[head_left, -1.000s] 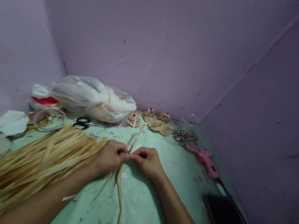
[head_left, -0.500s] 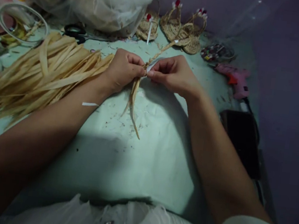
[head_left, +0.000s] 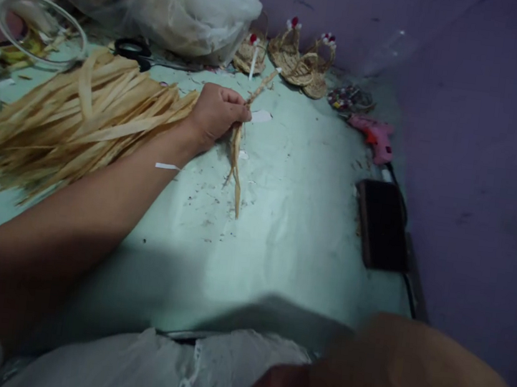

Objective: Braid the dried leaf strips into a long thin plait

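Note:
Between the thumb and fingers of my left hand (head_left: 224,112) is a thin braid of dried husk strips (head_left: 263,86). Its plaited end points up and away, while loose strips (head_left: 235,165) hang down toward me on the table. My right hand (head_left: 386,385) is apart from the braid, large and blurred at the lower right. A thumb or finger of it shows, but the rest is smeared or out of frame. Beside my left forearm lies a thick bundle of dried husk strips (head_left: 108,112).
Black-handled scissors (head_left: 134,51) and a plastic bag (head_left: 200,10) lie behind the bundle. Small woven slippers (head_left: 298,63) with beads stand by the wall. At right are a pink glue gun (head_left: 375,135) and a black phone (head_left: 383,224). A clear ring (head_left: 81,27) sits at left.
My right hand has let go of the braid and pulled back to the lower right, close to the camera. My left hand keeps its pinch in nearly the same place. The view has shifted slightly.

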The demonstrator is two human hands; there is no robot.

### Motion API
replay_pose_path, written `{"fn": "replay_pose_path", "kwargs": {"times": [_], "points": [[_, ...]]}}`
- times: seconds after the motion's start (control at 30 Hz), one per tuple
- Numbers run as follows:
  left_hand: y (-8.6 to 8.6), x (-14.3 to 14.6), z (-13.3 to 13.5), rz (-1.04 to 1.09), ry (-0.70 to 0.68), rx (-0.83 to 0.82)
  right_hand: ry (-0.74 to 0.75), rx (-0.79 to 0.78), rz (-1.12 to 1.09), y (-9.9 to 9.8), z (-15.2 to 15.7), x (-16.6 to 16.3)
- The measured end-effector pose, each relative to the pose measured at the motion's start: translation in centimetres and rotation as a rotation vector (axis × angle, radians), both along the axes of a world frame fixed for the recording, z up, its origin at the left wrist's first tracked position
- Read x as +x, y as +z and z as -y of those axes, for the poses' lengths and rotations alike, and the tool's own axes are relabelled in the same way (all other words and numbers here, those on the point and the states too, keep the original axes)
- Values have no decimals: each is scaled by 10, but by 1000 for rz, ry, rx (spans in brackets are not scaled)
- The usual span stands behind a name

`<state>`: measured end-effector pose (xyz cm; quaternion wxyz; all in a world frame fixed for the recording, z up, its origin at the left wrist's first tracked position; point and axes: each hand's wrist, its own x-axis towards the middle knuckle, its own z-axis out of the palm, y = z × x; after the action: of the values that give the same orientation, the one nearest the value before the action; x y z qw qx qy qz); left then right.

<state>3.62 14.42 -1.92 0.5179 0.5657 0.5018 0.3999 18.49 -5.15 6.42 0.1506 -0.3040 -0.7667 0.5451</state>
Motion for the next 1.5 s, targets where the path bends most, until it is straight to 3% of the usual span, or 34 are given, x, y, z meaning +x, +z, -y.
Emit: {"fn": "replay_pose_path", "kwargs": {"times": [0.13, 0.23, 0.33, 0.53, 0.67, 0.73, 0.87, 0.93, 1.27, 1.37, 1.5], "points": [[2, 2, 3, 52, 10, -14, 199, -118, -118, -16, 11, 13], [2, 2, 3, 58, 6, -21, 33, -154, -61, -24, 21, 17], [2, 0, 3, 60, -12, -15, -111, -94, -132, -22, 31, 14], [2, -1, 2, 54, -53, -1, 341, -188, -282, -2, 37, -12], [5, -2, 6, 29, -51, -4, 569, -134, -365, -7, 40, -25], [8, -2, 8, 31, -60, -9, 508, -7, -379, -12, 41, -23], [10, -2, 10, 25, -63, -22, 86, 187, -272, -17, 41, -9], [11, -1, 9, 24, -59, -34, -24, 220, -234, -21, 40, -6], [10, -2, 10, 43, -67, -9, -325, 183, -423, -64, 53, -8], [8, -2, 9, 44, -63, 4, -334, 194, -440, -64, 62, -5], [4, -2, 6, 27, -75, 22, -371, 245, -429, -49, 72, -2]]}}
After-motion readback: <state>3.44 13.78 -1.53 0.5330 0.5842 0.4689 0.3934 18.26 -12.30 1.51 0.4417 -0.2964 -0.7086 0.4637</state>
